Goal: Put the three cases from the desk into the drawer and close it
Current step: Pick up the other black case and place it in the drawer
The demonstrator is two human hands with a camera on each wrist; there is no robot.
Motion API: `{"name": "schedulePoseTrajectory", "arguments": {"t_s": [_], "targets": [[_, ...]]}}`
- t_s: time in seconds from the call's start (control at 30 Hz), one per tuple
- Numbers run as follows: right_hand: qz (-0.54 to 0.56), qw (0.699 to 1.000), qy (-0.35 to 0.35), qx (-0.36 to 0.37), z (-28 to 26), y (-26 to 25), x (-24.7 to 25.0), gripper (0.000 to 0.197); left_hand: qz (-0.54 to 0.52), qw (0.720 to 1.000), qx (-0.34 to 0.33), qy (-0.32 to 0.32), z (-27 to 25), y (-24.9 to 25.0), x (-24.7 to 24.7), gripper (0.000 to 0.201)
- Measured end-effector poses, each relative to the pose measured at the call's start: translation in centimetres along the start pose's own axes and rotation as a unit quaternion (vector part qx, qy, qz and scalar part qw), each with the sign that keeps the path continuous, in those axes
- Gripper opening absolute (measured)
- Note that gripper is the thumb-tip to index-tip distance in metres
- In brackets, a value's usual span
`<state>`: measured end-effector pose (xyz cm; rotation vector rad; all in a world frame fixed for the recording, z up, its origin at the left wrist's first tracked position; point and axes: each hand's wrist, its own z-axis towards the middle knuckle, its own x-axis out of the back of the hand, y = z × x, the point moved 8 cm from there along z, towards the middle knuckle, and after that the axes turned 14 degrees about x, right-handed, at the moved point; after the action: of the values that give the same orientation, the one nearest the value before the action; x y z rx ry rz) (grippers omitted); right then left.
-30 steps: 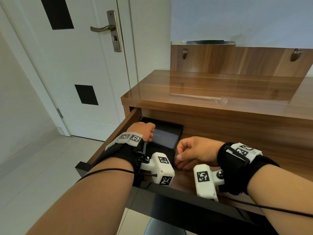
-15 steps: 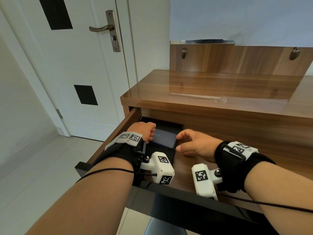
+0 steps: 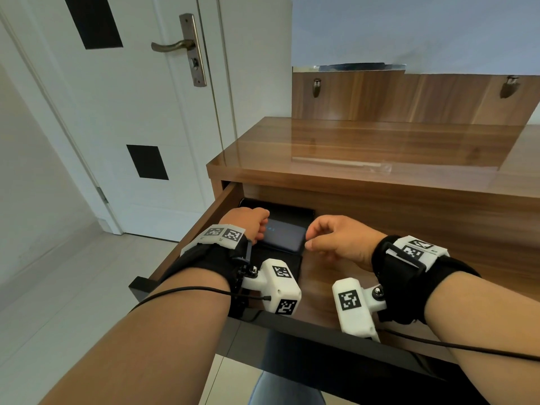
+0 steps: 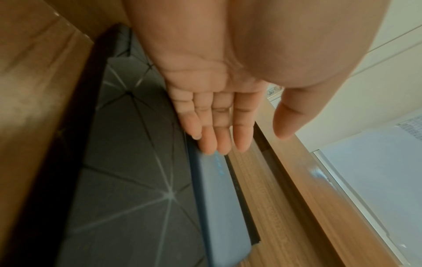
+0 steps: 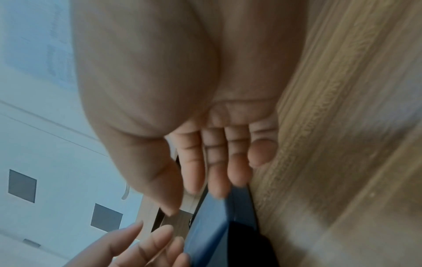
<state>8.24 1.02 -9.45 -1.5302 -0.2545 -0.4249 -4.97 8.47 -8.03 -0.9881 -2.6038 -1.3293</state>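
The desk drawer (image 3: 336, 277) stands pulled out. At its left end lies a black case (image 3: 295, 214) with a pale line pattern (image 4: 128, 180), and a dark blue case (image 3: 285, 236) rests on top of it. My left hand (image 3: 248, 222) is at the blue case's left end, fingers (image 4: 219, 137) straight and their tips touching it. At the right end my right hand (image 3: 336, 241) is relaxed, with its fingertips (image 5: 217, 187) against the blue case (image 5: 210, 231). I make out no third case.
The glossy wooden desk top (image 3: 380, 153) is bare, with a wooden back panel behind it. The drawer's black front rim (image 3: 321, 327) runs under my wrists. Bare wood floor fills the drawer's right part. A white door (image 3: 131, 112) stands to the left.
My right hand has left the drawer floor and moved left and back to the blue case's right end, uncurling its fingers. The left hand has stayed at the left end.
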Motion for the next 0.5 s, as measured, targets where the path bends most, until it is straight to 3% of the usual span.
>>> {"name": "schedulePoseTrajectory", "arguments": {"t_s": [0.2,0.37,0.5], "targets": [[0.050,0.982,-0.172,-0.058,-1.6,0.8,-2.7,0.018,0.004,1.000,0.000,0.002,-0.2,0.0,0.0,0.038],[0.101,0.968,-0.212,-0.087,-2.2,1.4,-3.7,0.029,0.017,1.000,0.004,-0.003,-0.5,-0.1,-0.2,0.039],[0.114,0.970,-0.195,-0.090,-2.2,1.4,-3.7,0.020,0.024,1.000,0.004,-0.003,-0.4,-0.1,-0.3,0.039]]}}
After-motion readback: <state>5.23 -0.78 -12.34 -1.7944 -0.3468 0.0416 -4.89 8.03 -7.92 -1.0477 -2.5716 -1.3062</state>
